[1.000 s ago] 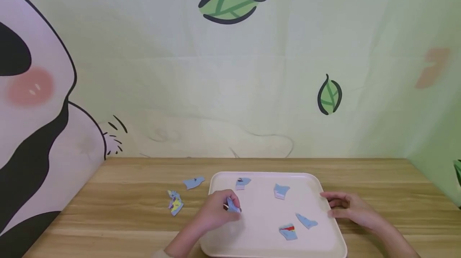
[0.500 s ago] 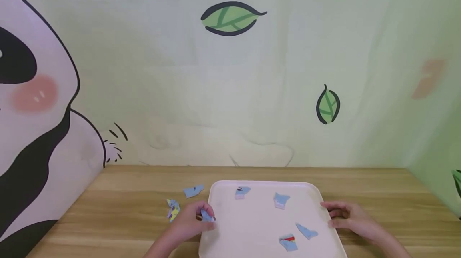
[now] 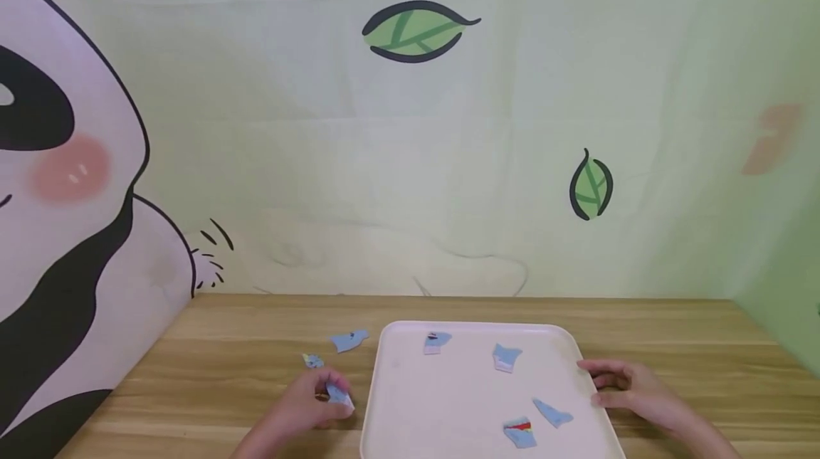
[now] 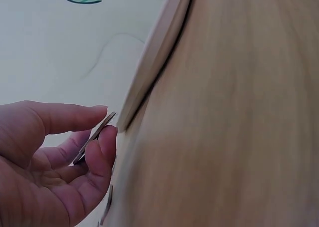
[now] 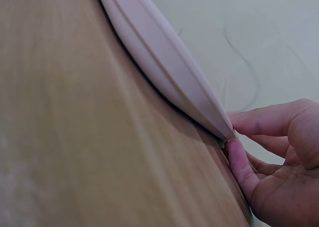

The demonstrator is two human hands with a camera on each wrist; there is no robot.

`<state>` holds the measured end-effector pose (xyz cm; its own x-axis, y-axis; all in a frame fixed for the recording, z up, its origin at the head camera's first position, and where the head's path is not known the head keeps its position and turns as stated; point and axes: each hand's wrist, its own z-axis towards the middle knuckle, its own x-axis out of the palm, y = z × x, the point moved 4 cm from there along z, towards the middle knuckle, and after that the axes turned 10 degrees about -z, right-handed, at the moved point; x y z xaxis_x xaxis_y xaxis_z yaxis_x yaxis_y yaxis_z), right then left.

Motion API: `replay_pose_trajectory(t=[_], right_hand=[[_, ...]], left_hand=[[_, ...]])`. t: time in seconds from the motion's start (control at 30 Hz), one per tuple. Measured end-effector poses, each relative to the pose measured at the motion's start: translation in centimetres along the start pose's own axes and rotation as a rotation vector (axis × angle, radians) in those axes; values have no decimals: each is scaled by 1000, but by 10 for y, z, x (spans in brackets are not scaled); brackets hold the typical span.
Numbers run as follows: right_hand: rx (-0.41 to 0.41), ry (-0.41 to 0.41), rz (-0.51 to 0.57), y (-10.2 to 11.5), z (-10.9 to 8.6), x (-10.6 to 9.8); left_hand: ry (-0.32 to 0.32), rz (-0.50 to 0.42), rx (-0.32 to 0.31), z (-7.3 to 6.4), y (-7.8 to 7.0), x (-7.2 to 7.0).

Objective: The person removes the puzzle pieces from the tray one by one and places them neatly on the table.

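Left hand point(image 3: 306, 403) had moved left of the tray point(image 3: 458, 402), pinching a blue piece point(image 3: 337, 393); right hand point(image 3: 631, 389) pinched the tray's edge.

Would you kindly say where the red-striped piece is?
In the head view, the red-striped piece lies on the near right part of the white tray, left of the narrow blue piece.

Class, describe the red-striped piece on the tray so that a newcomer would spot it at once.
Start at the white tray on the wooden table. In the tray's right half, toward the viewer, the red-striped piece lies left of a slim blue piece. Nothing else on the tray shows red.
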<state>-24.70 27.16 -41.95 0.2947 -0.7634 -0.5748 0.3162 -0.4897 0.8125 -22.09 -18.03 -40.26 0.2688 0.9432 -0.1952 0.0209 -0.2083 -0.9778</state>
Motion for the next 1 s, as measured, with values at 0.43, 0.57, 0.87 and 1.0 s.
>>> replay_pose_trajectory(t=[0.43,0.57,0.87,1.0], right_hand=[[-3,1,9,3,-2,1],[-1,1,-12,1,-2,2],[-31,-14,5,-2,0,0],[-32,-8,12,-2,0,0]], left_hand=[[24,116,29,-4,6,-14],[12,190,65,-5,4,-14],[6,356,152,-4,-2,-13],[8,383,172,-5,-5,-12]])
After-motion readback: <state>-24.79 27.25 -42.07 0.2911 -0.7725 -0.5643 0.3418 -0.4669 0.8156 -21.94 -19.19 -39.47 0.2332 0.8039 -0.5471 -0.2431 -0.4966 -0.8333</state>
